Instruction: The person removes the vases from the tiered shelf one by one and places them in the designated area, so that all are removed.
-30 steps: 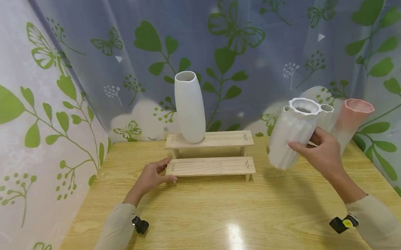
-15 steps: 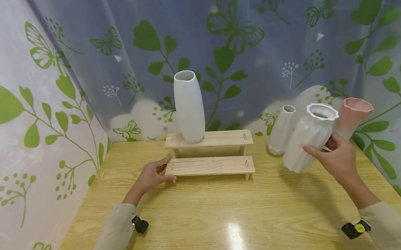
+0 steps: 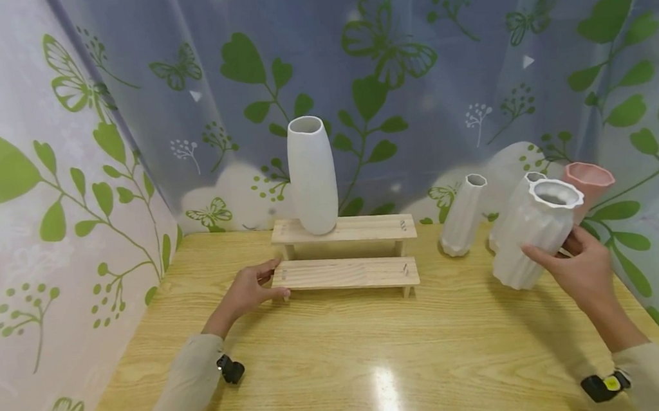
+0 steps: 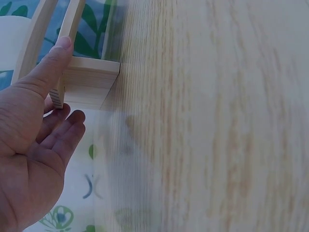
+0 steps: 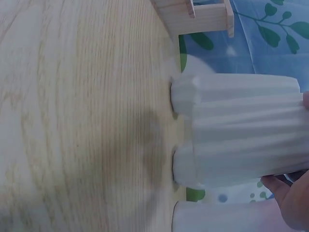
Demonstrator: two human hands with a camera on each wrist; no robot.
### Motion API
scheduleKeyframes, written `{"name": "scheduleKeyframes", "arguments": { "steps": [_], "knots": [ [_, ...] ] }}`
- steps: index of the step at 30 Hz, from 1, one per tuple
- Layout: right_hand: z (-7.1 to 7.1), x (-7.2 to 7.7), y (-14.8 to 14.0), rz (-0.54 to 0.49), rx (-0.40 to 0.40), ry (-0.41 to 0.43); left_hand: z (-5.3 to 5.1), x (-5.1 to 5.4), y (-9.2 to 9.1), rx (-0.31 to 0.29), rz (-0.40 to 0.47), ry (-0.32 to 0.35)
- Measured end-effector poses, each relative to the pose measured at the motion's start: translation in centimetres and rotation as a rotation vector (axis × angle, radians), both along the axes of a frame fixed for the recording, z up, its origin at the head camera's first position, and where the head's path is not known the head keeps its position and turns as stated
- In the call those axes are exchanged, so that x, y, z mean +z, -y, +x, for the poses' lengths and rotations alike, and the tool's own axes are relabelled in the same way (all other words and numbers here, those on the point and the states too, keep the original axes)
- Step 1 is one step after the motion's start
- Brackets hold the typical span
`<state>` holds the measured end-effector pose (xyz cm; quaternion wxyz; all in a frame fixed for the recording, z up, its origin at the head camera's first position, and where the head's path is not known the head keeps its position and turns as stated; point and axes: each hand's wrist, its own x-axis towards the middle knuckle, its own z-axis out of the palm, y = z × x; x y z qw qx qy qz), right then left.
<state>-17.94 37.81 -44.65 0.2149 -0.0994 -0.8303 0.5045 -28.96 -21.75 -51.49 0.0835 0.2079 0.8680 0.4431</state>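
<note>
My right hand [image 3: 580, 269] grips a wide white ribbed vase [image 3: 532, 241] with a scalloped rim, tilted to the right. In the right wrist view the base of this ribbed vase [image 5: 246, 140] is a little off the table. Partly hidden behind it stand another white vase [image 3: 500, 221] and a pink-to-white vase [image 3: 590, 178]. A slim white vase [image 3: 463, 217] stands to their left. My left hand [image 3: 249, 291] holds the left end of the lower step of a two-step wooden stand [image 3: 343, 274], thumb on the board, as the left wrist view shows.
A tall smooth white vase [image 3: 312, 178] stands on the stand's upper step [image 3: 366, 228], left of its middle. The wooden table [image 3: 319, 367] reaches back to a curtain [image 3: 317, 51] printed with leaves and butterflies. Curtains also hang at both sides.
My right hand has carried the wide ribbed vase to the right and slightly nearer, uncovering the slim white vase. My left hand has stayed on the stand.
</note>
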Motion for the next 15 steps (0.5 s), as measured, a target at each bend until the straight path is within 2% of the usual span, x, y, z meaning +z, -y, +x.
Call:
{"name": "scheduleKeyframes", "arguments": {
  "steps": [8, 15],
  "knots": [
    [0.3, -0.6, -1.5, -0.001, -0.039, 0.031, -0.1, 0.0, 0.0, -0.004, 0.007, -0.002],
    [0.4, -1.3, -3.0, -0.005, -0.037, 0.052, -0.1, 0.0, 0.0, -0.010, 0.014, -0.008]
  ]
}}
